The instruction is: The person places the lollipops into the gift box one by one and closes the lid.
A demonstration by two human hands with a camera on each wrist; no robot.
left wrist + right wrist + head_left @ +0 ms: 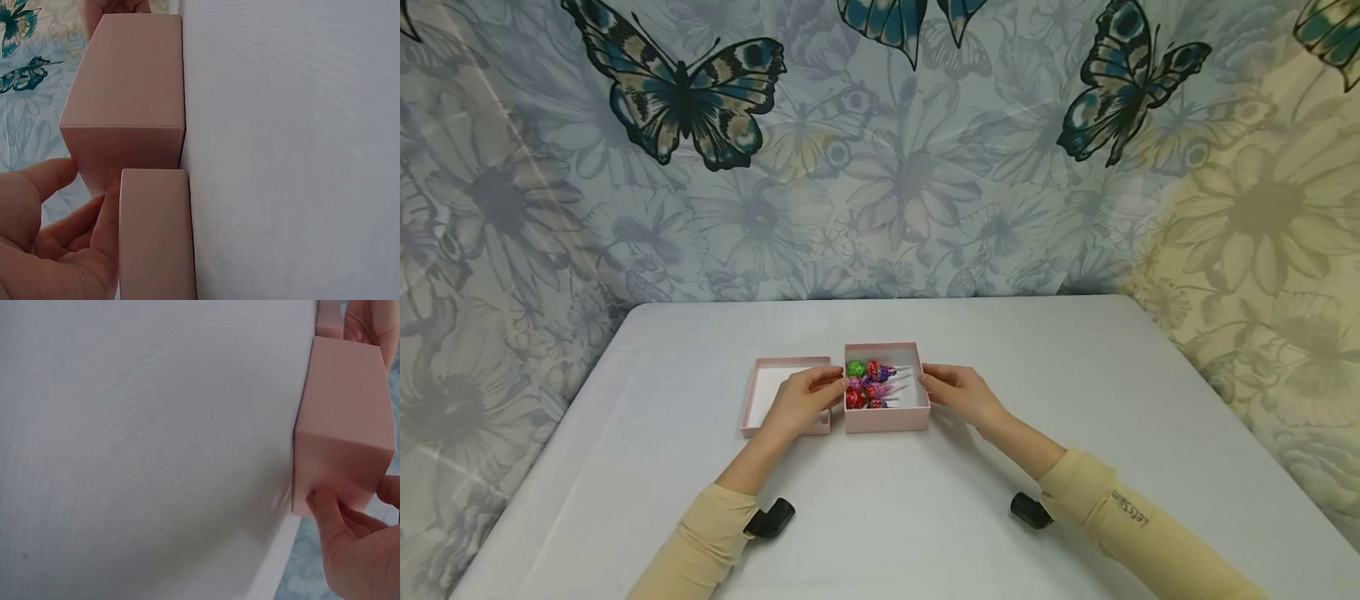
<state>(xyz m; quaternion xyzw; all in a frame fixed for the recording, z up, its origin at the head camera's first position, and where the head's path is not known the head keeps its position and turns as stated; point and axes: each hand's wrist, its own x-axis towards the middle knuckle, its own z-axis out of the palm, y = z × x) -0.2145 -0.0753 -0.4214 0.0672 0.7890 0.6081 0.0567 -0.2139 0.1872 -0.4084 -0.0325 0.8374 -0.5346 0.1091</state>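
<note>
A pink open-topped box (887, 421) stands on the table, with several wrapped lollipops (874, 390) inside, their white sticks pointing right. My left hand (803, 402) holds the box's left side. In the left wrist view its thumb touches the upper edge and its fingers reach against the side wall. My right hand (966, 393) holds the opposite side, fingertips on the wall and thumb near the rim in the right wrist view. Just left of the box lies a shallow pink lid (749, 400) with its white inside up, partly covered by my left hand.
The table (925, 508) has a white cover. Behind it hangs a cloth (917, 183) printed with flowers and butterflies. A black device (770, 518) sits at the left wrist and another black device (1031, 511) at the right.
</note>
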